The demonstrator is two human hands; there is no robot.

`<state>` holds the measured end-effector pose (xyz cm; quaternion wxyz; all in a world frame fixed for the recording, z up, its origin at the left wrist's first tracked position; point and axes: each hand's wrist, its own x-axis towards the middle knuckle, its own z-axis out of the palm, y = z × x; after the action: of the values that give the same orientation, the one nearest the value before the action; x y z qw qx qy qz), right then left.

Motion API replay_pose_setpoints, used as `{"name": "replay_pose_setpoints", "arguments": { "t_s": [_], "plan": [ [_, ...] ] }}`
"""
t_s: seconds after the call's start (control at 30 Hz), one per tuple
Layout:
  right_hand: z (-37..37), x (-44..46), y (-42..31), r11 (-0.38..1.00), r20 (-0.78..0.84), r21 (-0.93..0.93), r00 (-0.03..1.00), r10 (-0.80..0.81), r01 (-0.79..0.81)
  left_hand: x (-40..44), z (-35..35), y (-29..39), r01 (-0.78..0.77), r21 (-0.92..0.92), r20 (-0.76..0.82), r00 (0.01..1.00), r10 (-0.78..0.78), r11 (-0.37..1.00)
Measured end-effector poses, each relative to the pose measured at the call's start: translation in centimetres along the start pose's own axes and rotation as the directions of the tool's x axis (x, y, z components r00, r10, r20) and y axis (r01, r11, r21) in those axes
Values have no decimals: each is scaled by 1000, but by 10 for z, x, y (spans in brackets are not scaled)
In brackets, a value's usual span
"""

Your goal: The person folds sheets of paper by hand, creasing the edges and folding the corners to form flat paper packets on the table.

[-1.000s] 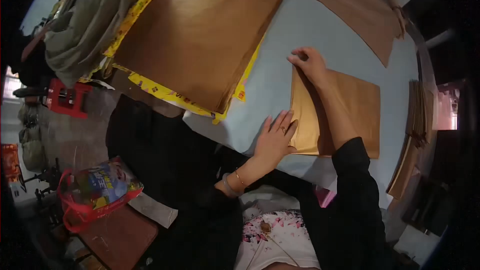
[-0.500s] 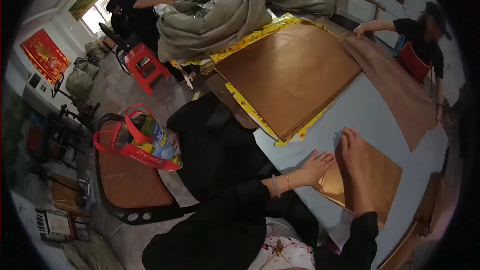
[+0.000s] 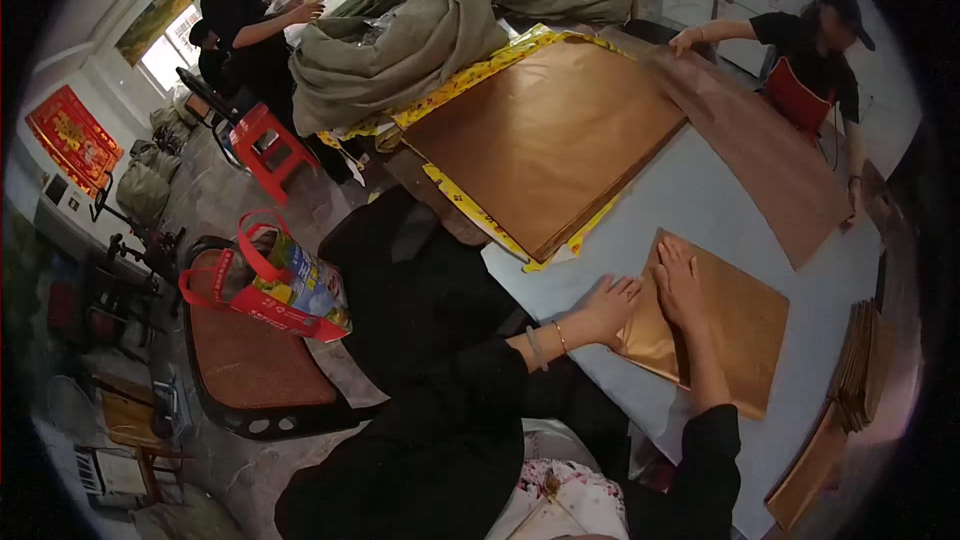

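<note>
The sheet (image 3: 740,325), folded and coppery, lay on the counter (image 3: 695,185) beneath both hands. At its 9 o'clock edge was the left hand (image 3: 609,310), stretched fairly flat with its fingers slightly parted; where its thumb sat could not be told. Just beside it, towards the sheet's 11 o'clock corner, the right hand (image 3: 679,285) rested palm down, fingers extended and close together.

Between 10 and 11 o'clock from the sheet lay the stack (image 3: 545,140), with yellow wrap (image 3: 463,205) showing along its edges. Between 12 and 1 o'clock, a co-worker (image 3: 790,35) had a hand on a large brown piece (image 3: 755,145). Folded pieces (image 3: 865,370) lay around 4 o'clock. Well off at 9 o'clock, a bag (image 3: 300,290) stood on a chair (image 3: 255,370).
</note>
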<state>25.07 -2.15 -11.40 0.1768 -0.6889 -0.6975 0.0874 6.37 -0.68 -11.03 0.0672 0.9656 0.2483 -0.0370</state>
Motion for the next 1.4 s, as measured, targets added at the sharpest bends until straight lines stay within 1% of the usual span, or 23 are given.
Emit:
{"name": "replay_pose_setpoints", "arguments": {
  "t_s": [0.07, 0.13, 0.23, 0.3, 0.37, 0.43, 0.63, 0.7, 0.8, 0.87, 0.9, 0.93, 0.97, 1.03, 1.07, 1.13, 1.17, 1.23, 1.27, 1.3, 1.33, 1.37, 1.4],
  "plan": [
    [5, 3, 5, 1000, -13, -22, 1000, 7, -7, 4, 3, -1, -30, -3, -11, 999, 30, 1000],
    [9, 0, 10, 997, -59, -76, 998, 25, -29, 2, -7, 4, -2, 130, 60, 998, -5, 992],
    [0, -11, 35, 995, -56, -9, 994, 97, -98, -1, -14, 6, 3, 86, 71, 997, -10, 996],
    [-13, -21, 54, 984, -43, -52, 984, 171, -173, 1, -18, 5, -28, 66, 80, 997, 23, 997],
    [-23, -39, 84, 967, -99, -51, 965, 244, -250, 2, -21, 6, 30, 56, 130, 991, -37, 998],
    [-30, -57, 120, 952, -162, -90, 948, 275, -292, -2, -3, -1, -24, 71, -75, 997, 29, 997],
    [-47, -108, 192, 837, -294, -114, 823, 486, -536, 2, -6, -6, 7, -98, 23, 1000, -5, 995],
    [-52, -114, 195, 810, -313, -96, 790, 527, -578, 3, -9, -4, -7, -76, 75, 997, 12, 997],
    [-55, -113, 187, 794, -293, -156, 795, 531, -587, 2, -16, 0, 30, -52, 92, 995, -26, 998],
    [-38, -100, 172, 730, -498, -285, 746, 442, -622, 3, -13, -2, 17, -26, 98, 995, -14, 1000],
    [-28, -88, 147, 814, -526, -229, 771, 358, -534, 4, -11, -4, 11, -4, 95, 995, -10, 1000],
    [-18, -81, 108, 882, -554, -176, 785, 277, -437, 2, -13, -2, 14, -60, 64, 998, -10, 998],
    [-43, -79, 48, 848, -217, -423, 945, 246, -318, 1, -14, -2, 4, -64, 76, 997, 1, 998],
    [7, -60, -2, 967, -325, -199, 942, 85, -156, 3, -15, -1, 22, -58, 77, 997, -18, 998],
    [29, -61, -25, 990, -425, -136, 905, -16, -46, 2, -11, -3, 24, -51, 73, 997, -20, 998],
    [43, -63, -53, 984, -267, -176, 961, -76, 29, 1, -11, -4, 2, 19, 71, 998, -3, 1000],
    [46, -61, -50, 990, -192, -137, 981, -34, 8, 0, -11, -5, 2, -9, 92, 996, -1, 1000],
    [21, -75, -40, 969, -117, -242, 991, -71, 41, -1, -6, -8, 1, -99, 23, 1000, 1, 995],
    [26, -80, -29, 988, -242, -147, 970, 7, -44, -4, -6, -9, -27, -132, -22, 999, 25, 991],
    [29, -86, -15, 993, -351, -40, 932, 90, -111, -3, -7, -7, -16, -142, -1, 1000, 16, 990],
    [17, -101, 1, 976, -300, -136, 946, 124, -171, -4, -9, -6, 4, -151, 13, 1000, -2, 989],
    [7, -113, 19, 956, -284, -227, 952, 119, -187, -5, 0, -10, -27, -145, -44, 999, 21, 989],
    [-7, -124, 33, 934, -315, -236, 930, 187, -268, -5, 3, -9, -33, -142, -35, 999, 28, 989]
  ]
}}
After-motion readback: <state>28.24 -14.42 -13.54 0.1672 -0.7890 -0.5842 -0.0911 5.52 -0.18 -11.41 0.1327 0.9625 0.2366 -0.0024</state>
